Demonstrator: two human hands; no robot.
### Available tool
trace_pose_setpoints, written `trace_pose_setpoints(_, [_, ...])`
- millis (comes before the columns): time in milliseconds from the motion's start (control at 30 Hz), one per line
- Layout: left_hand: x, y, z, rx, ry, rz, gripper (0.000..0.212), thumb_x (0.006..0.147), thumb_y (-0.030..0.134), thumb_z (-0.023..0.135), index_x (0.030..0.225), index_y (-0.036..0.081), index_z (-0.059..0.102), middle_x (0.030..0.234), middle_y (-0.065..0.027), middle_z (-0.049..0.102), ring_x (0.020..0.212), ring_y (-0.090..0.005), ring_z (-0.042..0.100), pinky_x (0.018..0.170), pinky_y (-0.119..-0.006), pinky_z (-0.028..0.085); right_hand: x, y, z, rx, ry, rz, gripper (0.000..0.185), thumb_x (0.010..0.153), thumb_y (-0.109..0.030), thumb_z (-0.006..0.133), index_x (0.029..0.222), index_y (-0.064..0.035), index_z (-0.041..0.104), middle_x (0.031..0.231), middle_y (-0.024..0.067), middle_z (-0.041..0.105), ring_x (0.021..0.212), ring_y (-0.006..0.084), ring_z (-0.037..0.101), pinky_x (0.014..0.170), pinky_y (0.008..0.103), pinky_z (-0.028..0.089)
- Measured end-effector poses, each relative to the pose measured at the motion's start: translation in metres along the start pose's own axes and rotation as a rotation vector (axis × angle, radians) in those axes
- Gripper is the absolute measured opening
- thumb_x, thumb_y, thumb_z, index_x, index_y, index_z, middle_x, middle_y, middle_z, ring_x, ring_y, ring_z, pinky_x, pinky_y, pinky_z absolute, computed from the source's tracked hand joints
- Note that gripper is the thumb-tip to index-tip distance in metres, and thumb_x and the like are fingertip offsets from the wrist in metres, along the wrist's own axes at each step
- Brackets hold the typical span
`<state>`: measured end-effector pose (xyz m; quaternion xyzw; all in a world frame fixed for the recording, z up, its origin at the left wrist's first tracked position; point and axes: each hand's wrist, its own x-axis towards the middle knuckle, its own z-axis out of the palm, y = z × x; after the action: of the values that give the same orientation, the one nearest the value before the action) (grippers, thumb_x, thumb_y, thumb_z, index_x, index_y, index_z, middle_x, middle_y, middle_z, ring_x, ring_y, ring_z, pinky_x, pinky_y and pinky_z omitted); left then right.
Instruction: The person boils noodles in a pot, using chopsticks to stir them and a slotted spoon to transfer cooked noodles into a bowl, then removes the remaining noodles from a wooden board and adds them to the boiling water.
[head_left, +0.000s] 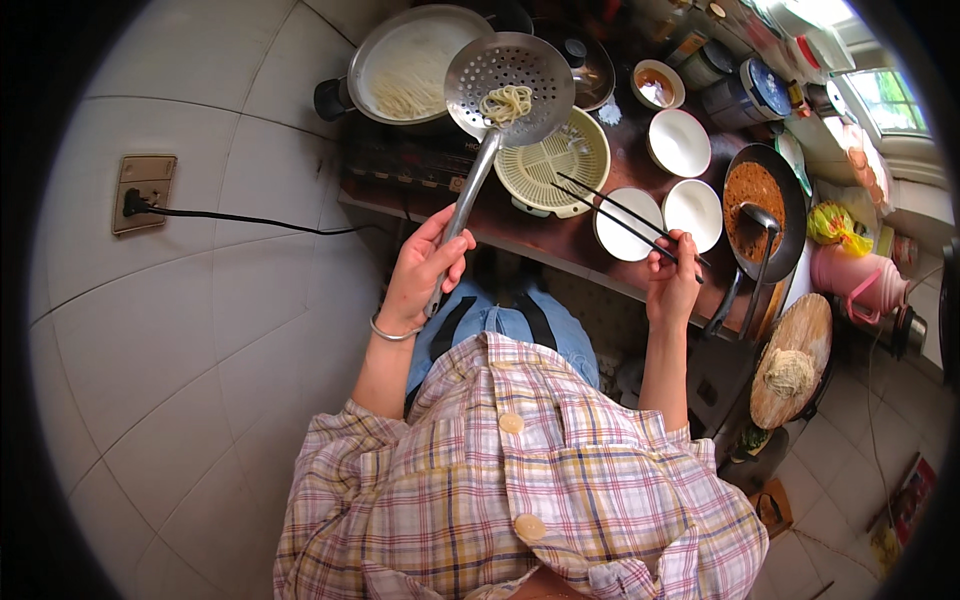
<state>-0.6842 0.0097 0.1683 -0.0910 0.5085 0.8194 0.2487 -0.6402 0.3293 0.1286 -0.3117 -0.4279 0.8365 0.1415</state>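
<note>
My left hand (431, 262) grips the metal handle of a perforated skimmer (469, 82). A small heap of noodles (506, 104) lies in the skimmer's bowl. Behind it is a wide pot (356, 71) with pale noodles in cloudy water, partly covered by the skimmer. Black chopsticks (622, 217) are held in my right hand (671, 274), their tips apart over the rim of a cream plastic colander (592, 169). Below the chopsticks sits a white bowl (622, 244). The skimmer's bowl overlaps the colander's upper left part in view.
Two more white bowls (679, 142) and a small bowl of reddish-brown liquid (654, 86) stand to the right. Beyond them is a frying pan (731, 165) of brown sauce with a ladle (763, 216). Dough (789, 373) rests on a round wooden board (814, 322). A cord (270, 221) runs from a wall socket (142, 176).
</note>
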Motion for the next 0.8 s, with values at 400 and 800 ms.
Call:
trace_pose_setpoints(400, [0.044, 0.067, -0.062, 1.413, 0.583, 0.619, 0.03, 0.088, 0.016, 0.056, 0.117, 0.01, 0.058, 0.087, -0.013, 0.058, 0.077, -0.0324, 0.057, 0.065, -0.04, 0.047, 0.013, 0.028, 0.127, -0.971, -0.449, -0.883, 0.012, 0.088, -0.01, 0.054, 0.093, -0.0035, 0.063, 0.086, 0.0086, 0.059, 0.084, 0.0246, 0.055, 0.071, 0.0353, 0.045])
trace_pose_setpoints(800, [0.039, 0.083, -0.078, 1.404, 0.671, 0.685, 0.029, 0.085, 0.016, 0.059, 0.114, 0.012, 0.061, 0.086, -0.011, 0.06, 0.077, -0.0316, 0.059, 0.066, -0.04, 0.048, 0.027, 0.196, 0.171, -2.009, -1.164, -0.751, 0.043, 0.084, -0.01, 0.047, 0.123, 0.0062, 0.044, 0.077, 0.0112, 0.068, 0.065, 0.0264, 0.067, 0.055, 0.0368, 0.052])
